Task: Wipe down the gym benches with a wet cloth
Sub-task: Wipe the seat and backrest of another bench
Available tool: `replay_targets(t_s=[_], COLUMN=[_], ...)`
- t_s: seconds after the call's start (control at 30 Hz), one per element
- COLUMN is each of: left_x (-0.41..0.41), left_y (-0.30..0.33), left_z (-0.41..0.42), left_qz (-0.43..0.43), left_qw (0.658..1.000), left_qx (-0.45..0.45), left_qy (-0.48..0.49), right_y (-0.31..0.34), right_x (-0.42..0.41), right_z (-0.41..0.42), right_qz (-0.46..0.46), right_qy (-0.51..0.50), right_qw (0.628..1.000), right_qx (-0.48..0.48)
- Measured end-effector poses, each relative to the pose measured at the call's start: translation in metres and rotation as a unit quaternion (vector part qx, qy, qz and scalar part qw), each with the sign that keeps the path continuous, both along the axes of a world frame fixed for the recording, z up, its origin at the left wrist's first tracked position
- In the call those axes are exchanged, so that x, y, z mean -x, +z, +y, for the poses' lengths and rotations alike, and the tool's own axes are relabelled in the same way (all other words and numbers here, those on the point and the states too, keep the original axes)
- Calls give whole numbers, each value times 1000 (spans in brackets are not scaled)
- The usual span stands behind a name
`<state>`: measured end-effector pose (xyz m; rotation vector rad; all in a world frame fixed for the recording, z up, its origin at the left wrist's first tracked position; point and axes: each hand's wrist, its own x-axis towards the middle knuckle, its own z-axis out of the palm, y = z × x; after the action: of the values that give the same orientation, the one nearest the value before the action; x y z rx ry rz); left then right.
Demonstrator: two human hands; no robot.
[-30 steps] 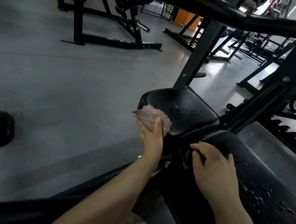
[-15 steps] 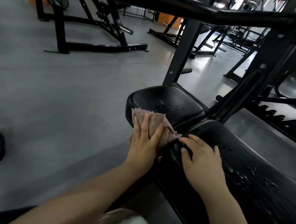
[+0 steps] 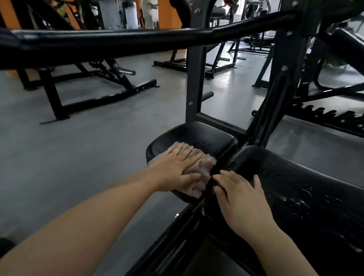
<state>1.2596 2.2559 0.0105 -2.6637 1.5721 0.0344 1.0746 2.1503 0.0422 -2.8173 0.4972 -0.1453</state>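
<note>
A black padded bench seat [image 3: 210, 139] sits low in the middle of the view, with the longer black back pad [image 3: 312, 199] to its right, beaded with water drops. A pinkish cloth [image 3: 204, 168] lies on the near edge of the seat. My left hand [image 3: 175, 167] presses flat on the cloth, fingers spread toward the right. My right hand [image 3: 239, 202] rests palm down on the near end of the back pad, fingers apart, holding nothing.
A thick black bar [image 3: 140, 38] of the machine frame crosses overhead. Black uprights [image 3: 194, 75] rise just behind the seat. Other benches and racks [image 3: 91, 86] stand on the grey floor. People stand far back by an orange wall [image 3: 168, 12].
My left hand has moved from the seat's side up onto its top, flattening the cloth there. The view has tilted upward. My right hand stays on the back pad.
</note>
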Motion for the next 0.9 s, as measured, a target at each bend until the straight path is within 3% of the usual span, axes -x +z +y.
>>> replay_targets(t_s=[0.3,0.4,0.67,0.73,0.9], left_x=[-30,-5,22,-5,-62], left_y=[-1,-1,-14,-12,-3], left_z=[-5,-13,6,13,4], left_qz=[28,14,-15,-25,64], left_qw=[964,967,990,989,973], left_qx=[77,82,111,96,105], left_qy=[253,239,87,107,196], right_y=[-5,-4,-12,-14,-10], right_x=[-17,-27,-60,-66,-93], right_z=[16,15,16,23,29], right_qz=[6,-11,-176,-181,-113], right_qy=[11,6,11,15,80], right_qw=[1000,1000,982,981,989], right_qx=[2,-2,-63,-66,-55])
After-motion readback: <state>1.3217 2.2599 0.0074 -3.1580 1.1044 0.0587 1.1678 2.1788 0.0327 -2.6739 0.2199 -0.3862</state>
